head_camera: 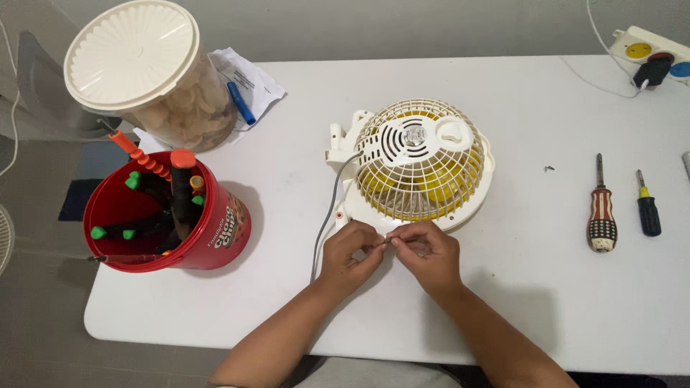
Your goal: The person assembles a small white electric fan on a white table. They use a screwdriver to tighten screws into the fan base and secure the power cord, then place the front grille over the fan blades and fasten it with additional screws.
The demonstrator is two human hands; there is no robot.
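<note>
Presently: left hand (350, 251) and right hand (424, 251), fingertips pinched together on something tiny, beside fan (417, 162) lying face-down on desk (517, 287).

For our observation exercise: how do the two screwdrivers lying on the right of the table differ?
The left screwdriver is longer, with a thick handle patterned in red, white and dark; the right screwdriver is shorter, with a slim black handle and a yellow collar. The left one's shaft is long, the right one's short. Both lie flat on the white table, tips pointing away from the person.
</note>
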